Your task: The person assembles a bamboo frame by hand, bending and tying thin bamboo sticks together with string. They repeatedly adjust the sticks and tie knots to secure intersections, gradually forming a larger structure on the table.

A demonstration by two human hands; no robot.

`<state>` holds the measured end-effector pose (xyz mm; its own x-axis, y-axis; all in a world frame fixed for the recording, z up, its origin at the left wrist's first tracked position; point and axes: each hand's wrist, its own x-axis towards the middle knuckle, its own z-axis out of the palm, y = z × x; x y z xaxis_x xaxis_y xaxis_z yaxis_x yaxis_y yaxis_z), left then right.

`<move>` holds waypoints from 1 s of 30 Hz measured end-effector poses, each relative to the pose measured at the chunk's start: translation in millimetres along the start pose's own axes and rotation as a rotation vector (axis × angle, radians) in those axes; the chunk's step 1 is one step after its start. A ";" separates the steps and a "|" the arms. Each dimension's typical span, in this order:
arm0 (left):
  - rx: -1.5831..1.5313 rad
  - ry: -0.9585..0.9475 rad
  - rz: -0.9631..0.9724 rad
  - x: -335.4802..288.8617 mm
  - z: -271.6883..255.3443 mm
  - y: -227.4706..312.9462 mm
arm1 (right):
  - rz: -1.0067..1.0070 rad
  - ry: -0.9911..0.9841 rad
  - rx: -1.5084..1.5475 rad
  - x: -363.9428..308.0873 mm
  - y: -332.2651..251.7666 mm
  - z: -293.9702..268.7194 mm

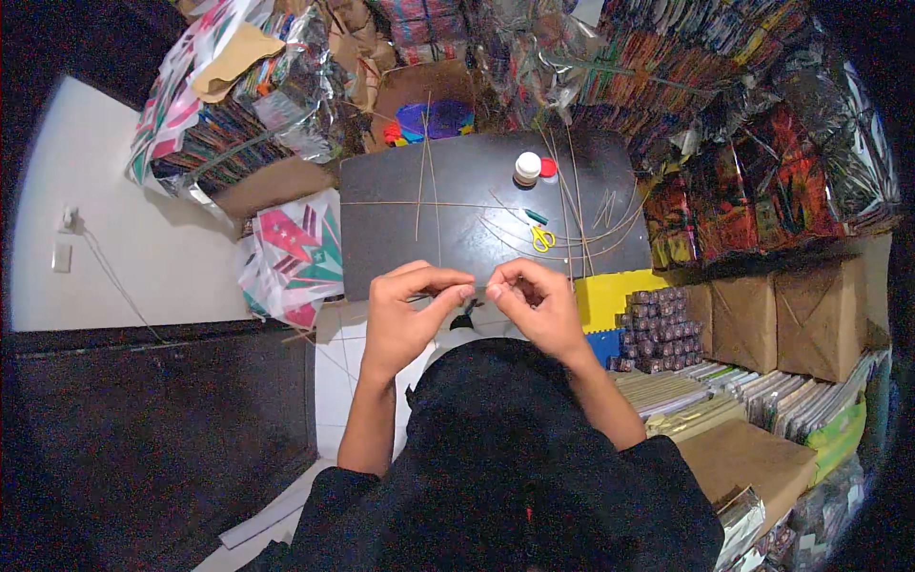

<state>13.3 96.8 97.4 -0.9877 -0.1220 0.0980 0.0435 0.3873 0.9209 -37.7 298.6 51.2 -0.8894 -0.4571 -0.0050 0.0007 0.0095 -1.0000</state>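
Close together over the near edge of the dark table (381, 243), my left hand (402, 315) and my right hand (541, 310) each pinch thumb against forefinger. Whatever lies between the fingertips is too fine to make out. Beyond them, yellow-handled scissors (542, 240) lie beside a small dark green object (536, 217). A white jar (527, 166) stands farther back, next to a red lid (548, 168). Thin sticks (420, 181) cross one another on the table's left half. More thin strips (610, 236), some of them curved, lie on the right.
Plastic-wrapped stacks (658, 57) crowd the far side. Printed sheets (295, 243) hang left of the table. Small dark boxes (658, 329) are piled at right, near brown wrapped packages (810, 319). A blue-purple container (434, 122) sits behind the table.
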 end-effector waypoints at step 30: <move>0.095 0.059 0.037 -2.0 19.4 -1.1 | 0.215 0.104 0.256 -1.2 10.7 16.0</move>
<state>12.4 114.3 88.8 -0.9749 -0.1587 0.1561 0.0627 0.4772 0.8766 -29.3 285.0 40.3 -0.8982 -0.3760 -0.2279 0.2959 -0.1336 -0.9458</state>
